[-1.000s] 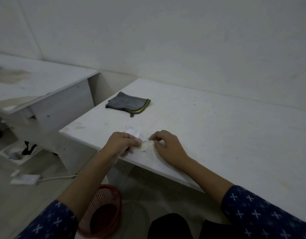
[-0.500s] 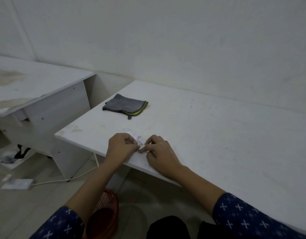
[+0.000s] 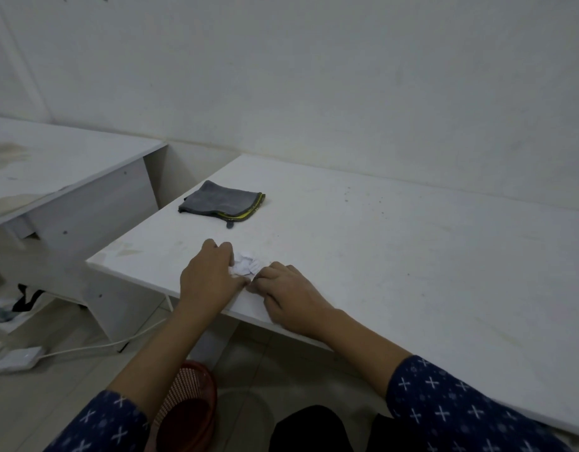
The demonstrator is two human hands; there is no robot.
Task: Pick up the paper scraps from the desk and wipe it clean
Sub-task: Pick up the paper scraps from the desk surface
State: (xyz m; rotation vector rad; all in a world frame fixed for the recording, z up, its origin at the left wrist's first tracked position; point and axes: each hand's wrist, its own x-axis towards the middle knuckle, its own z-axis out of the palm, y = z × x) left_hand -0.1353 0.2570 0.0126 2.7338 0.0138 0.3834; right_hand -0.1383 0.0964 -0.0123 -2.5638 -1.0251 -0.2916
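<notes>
A crumpled bunch of white paper scraps (image 3: 246, 263) lies near the front edge of the white desk (image 3: 396, 256). My left hand (image 3: 208, 278) cups the bunch from the left, fingers curled against it. My right hand (image 3: 289, 293) rests on the desk just right of the scraps, its fingertips pinched together at the lower edge of the paper. A folded grey cloth (image 3: 223, 201) with a yellow-trimmed edge lies farther back on the desk, apart from both hands.
A red mesh bin (image 3: 187, 409) stands on the floor below the desk's front edge, between my arms. A second white desk (image 3: 60, 171) is at the left. A white power strip (image 3: 15, 358) and its cable lie on the floor.
The flat scraps are now gathered into a crumpled bunch between my hands. My left hand has opened around it and my right hand has shifted slightly right.
</notes>
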